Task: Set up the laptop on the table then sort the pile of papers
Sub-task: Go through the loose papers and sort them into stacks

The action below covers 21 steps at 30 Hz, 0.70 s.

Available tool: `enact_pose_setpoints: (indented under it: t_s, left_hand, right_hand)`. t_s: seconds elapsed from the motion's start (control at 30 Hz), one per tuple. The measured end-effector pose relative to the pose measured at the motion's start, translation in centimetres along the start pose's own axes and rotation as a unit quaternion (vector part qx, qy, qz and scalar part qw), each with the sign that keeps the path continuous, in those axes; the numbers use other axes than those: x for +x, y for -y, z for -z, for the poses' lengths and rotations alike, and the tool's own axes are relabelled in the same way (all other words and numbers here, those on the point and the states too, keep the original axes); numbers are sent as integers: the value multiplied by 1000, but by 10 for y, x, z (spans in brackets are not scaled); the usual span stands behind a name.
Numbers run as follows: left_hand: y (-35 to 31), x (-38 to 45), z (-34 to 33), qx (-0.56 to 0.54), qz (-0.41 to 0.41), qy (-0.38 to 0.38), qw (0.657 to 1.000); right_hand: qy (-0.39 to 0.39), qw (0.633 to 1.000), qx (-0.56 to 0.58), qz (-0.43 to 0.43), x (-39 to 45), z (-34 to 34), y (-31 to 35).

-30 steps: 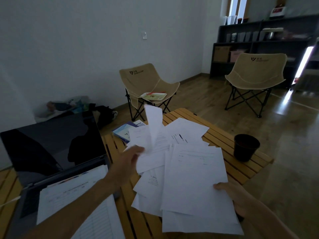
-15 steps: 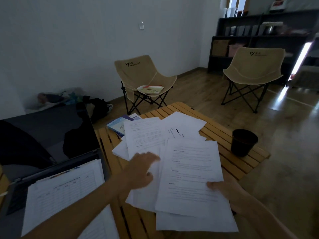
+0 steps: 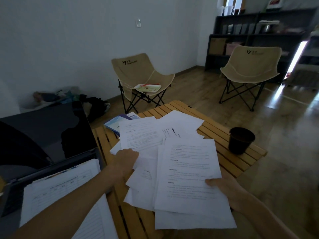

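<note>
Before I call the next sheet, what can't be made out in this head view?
- Left hand fingers: hidden by its own back, so its grip is unclear.
- Print on the top sheet: too small and dim.
- Laptop keyboard: covered by form sheets and the forearm.
- Lower papers: overlapped.

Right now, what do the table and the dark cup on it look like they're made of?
Table: looks like wood or bamboo, honey-toned with a light sheen; the top is parallel slats with gaps. Dark cup: matte black, tapered, probably plastic or paper; the dim light leaves it open.
</note>
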<state>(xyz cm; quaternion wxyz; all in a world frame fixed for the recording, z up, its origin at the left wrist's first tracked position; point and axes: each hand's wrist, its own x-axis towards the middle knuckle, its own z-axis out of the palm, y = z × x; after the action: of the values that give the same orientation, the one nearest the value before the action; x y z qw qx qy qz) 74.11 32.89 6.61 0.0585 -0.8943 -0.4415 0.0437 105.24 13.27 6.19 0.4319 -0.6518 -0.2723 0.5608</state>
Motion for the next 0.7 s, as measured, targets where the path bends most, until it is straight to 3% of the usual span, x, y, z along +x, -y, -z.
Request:
enact_pose_setpoints:
  t_s: [0.07, 0.1, 0.17, 0.23, 0.3, 0.43, 0.53, 0.6, 0.63, 0.7]
  left_hand:
    - [6, -12, 13, -73, 72, -65, 993]
    - [9, -17, 19, -137, 122, -98, 978]
    - [7, -26, 36, -165, 172, -203, 950]
    - [-4, -36, 50, -176, 165, -301, 922]
    - [-24, -47, 58, -216, 101, -346, 908]
    - [-63, -71, 30, -181, -74, -327, 924]
    - [-81, -79, -4, -168, -141, -266, 939]
    - [-86, -84, -11, -189, -116, -228, 948]
    - [-87, -85, -8, -252, -79, -238, 934]
    - [-82, -83, 7, -372, 73, -293, 878]
  right_hand:
    - [-5, 1000, 2, 7, -1, -1, -2]
    - [-8, 1000, 3, 8, -1, -2, -2]
    - [-15, 1000, 6, 5, 0, -1, -3]
    - [-21, 1000, 10, -3, 2, 1, -4]
    - [-27, 1000, 5, -11, 2, 1, -5]
    - [-53, 998, 25, -17, 1, 0, -2]
    - [-73, 996, 42, -23, -2, -4, 3]
    - [-87, 995, 47, -28, -2, -5, 4]
    - [-91, 994, 47, -32, -2, -6, 5]
    - [-89, 994, 47, -38, -6, -7, 6]
